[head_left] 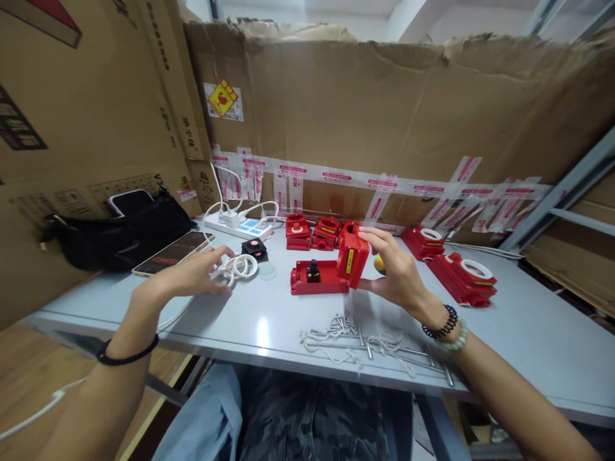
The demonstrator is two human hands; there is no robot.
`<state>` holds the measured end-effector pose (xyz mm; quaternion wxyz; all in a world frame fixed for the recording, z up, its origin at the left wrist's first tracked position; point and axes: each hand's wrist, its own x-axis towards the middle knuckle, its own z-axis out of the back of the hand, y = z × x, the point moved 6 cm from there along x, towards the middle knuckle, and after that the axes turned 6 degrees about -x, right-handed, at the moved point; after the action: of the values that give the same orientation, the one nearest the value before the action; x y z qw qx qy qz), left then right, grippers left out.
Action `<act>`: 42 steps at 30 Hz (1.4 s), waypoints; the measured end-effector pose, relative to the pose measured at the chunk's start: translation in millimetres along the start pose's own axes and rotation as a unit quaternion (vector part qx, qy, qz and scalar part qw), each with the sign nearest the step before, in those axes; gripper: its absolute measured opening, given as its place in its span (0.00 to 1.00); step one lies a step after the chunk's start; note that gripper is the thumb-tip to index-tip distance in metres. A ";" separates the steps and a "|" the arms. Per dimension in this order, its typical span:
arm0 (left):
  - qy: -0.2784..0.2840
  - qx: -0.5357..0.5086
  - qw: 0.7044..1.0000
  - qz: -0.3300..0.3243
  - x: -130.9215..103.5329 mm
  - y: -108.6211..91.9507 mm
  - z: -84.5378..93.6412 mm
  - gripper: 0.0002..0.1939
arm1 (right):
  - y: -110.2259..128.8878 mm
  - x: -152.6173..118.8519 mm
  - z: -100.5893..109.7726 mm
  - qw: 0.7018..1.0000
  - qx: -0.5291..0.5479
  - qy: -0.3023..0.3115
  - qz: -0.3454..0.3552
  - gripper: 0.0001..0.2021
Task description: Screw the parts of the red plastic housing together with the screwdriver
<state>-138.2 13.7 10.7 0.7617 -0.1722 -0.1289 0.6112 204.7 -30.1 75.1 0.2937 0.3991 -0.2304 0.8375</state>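
My left hand [202, 272] is at a small pile of white rings [246, 265], its fingers and thumb curled around the nearest ring at the pile's left side. In my right hand [391, 266] is a red housing cover [354, 256] with a yellow label, tilted up on edge. It stands at the right end of an open red housing base [327, 275], hiding that end. A black switch block [313, 272] sits inside the base. Something yellow [379, 263] shows behind my right fingers. Clear round discs [267, 271] lie beside the rings.
Screws and metal rods [355, 342] with white string lie near the front edge. Red housings [298, 232] stand at the back; others with white rings [464, 278] are at right. At left are a power strip [237, 225], phone [173, 251] and black bag [120, 224]. Cardboard [336, 109] walls the back.
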 end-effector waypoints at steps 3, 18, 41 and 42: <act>-0.022 -0.005 1.000 -0.004 7.6 -4.6 -1.4 0.31 | -1.4 -1.0 -0.8 1.000 0.005 0.009 -0.006 0.36; 0.008 0.068 0.998 -0.011 30.5 -3.3 -7.6 0.43 | -1.9 -1.6 -3.4 0.999 0.016 0.037 -0.022 0.36; -0.071 -0.047 0.943 -0.322 14.4 -135.1 8.0 0.31 | -8.2 -1.7 -2.4 0.990 0.094 0.023 -0.100 0.35; -0.061 -0.062 0.928 -0.362 14.2 -157.1 3.6 0.34 | -9.7 -1.5 -2.3 0.987 0.111 0.023 -0.116 0.34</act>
<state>2.7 -2.5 79.7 0.9095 -0.1232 -0.2665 0.2945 210.8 -22.1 74.1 0.3482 0.4338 -0.0807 0.8271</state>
